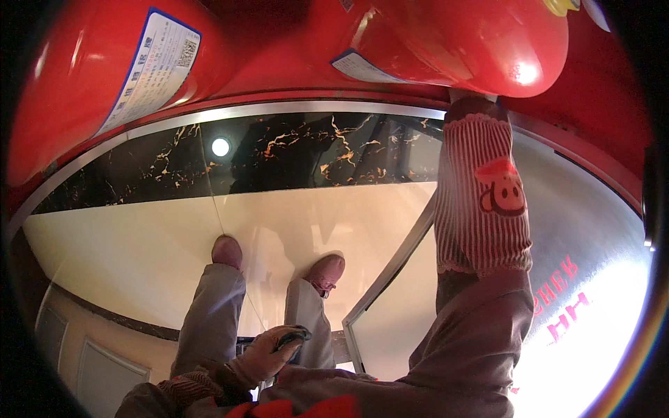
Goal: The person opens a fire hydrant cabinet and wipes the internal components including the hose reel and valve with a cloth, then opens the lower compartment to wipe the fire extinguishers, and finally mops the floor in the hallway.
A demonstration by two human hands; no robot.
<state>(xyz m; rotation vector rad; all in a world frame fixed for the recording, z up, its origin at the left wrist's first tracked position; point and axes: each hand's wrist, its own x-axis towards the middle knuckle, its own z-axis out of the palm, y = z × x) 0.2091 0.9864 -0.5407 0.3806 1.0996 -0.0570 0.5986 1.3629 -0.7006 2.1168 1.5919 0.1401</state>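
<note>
At the bottom, left of the middle, my left hand (pixel 269 352) is closed around a small dark item (pixel 293 337), perhaps a cloth. My right arm, in a striped oversleeve (pixel 465 193) with a cartoon pig patch, reaches up to the red cabinet. Its hand is hidden behind the rounded end of a red fire extinguisher (pixel 496 47), so what it touches cannot be seen. A second red extinguisher (pixel 73 78) with a white and blue printed label (pixel 151 68) stands at the upper left.
The cabinet's metal edge (pixel 292 107) curves across the view. A silvery panel with red lettering (pixel 580 209), strongly glaring, lies at the right. A grey-framed panel (pixel 389 277) slants beside my leg. My shoes (pixel 227 251) stand on cream tile (pixel 130 245) below a black marbled band (pixel 292 151).
</note>
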